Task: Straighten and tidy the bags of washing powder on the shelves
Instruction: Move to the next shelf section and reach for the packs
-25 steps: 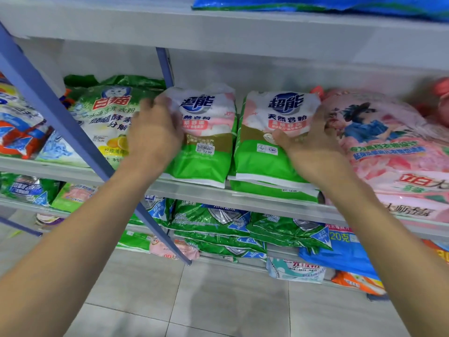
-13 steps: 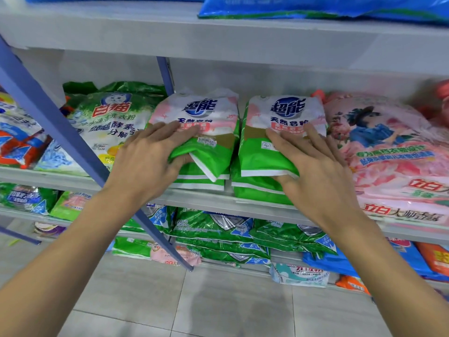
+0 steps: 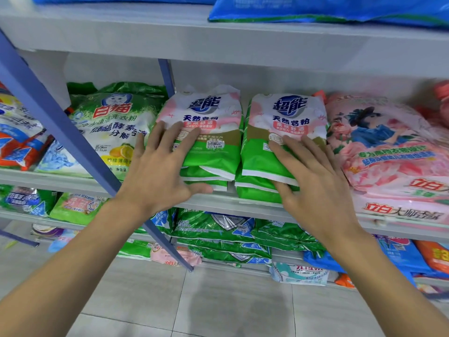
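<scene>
- My left hand lies flat on the left stack of green-and-white washing powder bags, centre of the frame. The fingers are straight and spread, gripping nothing, and the thumb sits low by the front edges of the lower bags.
- My right hand lies the same way on the right stack just beside it, fingers straight and apart, pressing the top bag without holding it.
- Done, as I judge it: both stacks sit on the middle shelf, side by side and touching, labels up and facing me.
- Not finished there: the front edges within each stack are stepped rather than flush, so I reckon they want squaring up.
- Left to do, right of the frame: the pink bags slump forward, and the lowest seems to overhang the shelf lip.
- Left of centre, the green cat-logo bag lies tilted behind the blue post.
- Lower centre, the dark green bags on the shelf below are piled unevenly.
- Overall I'd call the job early to midway.
</scene>
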